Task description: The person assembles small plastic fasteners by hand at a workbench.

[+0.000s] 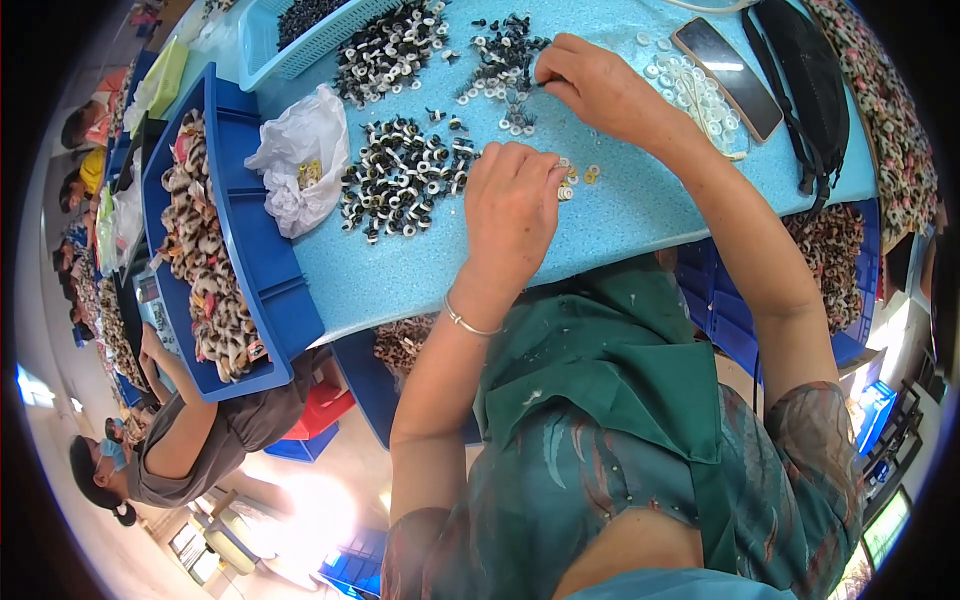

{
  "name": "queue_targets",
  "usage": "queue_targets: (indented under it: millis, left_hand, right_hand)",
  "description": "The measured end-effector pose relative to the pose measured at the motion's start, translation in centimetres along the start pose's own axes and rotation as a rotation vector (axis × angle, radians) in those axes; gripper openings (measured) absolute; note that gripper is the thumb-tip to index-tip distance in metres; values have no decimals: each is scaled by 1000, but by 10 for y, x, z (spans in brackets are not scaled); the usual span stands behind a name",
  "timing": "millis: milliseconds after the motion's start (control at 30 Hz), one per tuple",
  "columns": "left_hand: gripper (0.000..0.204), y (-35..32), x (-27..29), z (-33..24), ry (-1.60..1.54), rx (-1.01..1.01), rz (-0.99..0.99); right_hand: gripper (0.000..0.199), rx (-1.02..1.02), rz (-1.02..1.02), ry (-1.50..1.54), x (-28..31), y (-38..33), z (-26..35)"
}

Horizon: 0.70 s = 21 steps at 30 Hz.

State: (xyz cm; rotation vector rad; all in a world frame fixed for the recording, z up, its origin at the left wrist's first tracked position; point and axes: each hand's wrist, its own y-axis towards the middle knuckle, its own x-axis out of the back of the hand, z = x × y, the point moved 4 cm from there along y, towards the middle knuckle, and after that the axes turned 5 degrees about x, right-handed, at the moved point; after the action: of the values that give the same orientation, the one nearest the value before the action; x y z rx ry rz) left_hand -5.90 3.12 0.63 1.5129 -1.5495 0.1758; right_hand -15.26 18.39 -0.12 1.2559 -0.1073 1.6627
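My left hand [510, 205] is closed over the light blue table, fingertips together on something I cannot make out. Several small yellowish and white rings [568, 190] lie just right of its fingers. A heap of small black pieces with white rings [400, 180] spreads to its left. Farther up, my right hand [615, 95] has its thumb and fingers pinched at the edge of some loose black stemmed pieces [505, 50]. What sits between those fingertips is too small to name. A few stemmed pieces with pale rings [517, 120] lie between my hands.
Another black-and-white heap [390, 55] lies beside a light blue basket [285, 65]. At left are a white plastic bag [300, 130] and a blue bin [262, 235] of furry pieces. Clear discs [690, 85], a phone [728, 78] and a black pouch [805, 90] lie right. A co-worker [190, 440] sits left.
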Motion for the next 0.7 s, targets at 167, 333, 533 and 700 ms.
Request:
queue_targets:
  millis: [167,333,533,700]
  left_hand:
    - [6,5,-4,-5,112,34,110]
    - [3,8,2,4,37,39,80]
    - [4,7,10,5,-226,199,46]
    - [5,1,11,4,-515,453,65]
  right_hand:
    - [9,-161,-1,196,16,-20,19]
    - [11,-347,-55,417,30,-46,35]
    - [12,-495,-108,821,20,-66,52]
    - [12,-472,-121,831,14,-67,58]
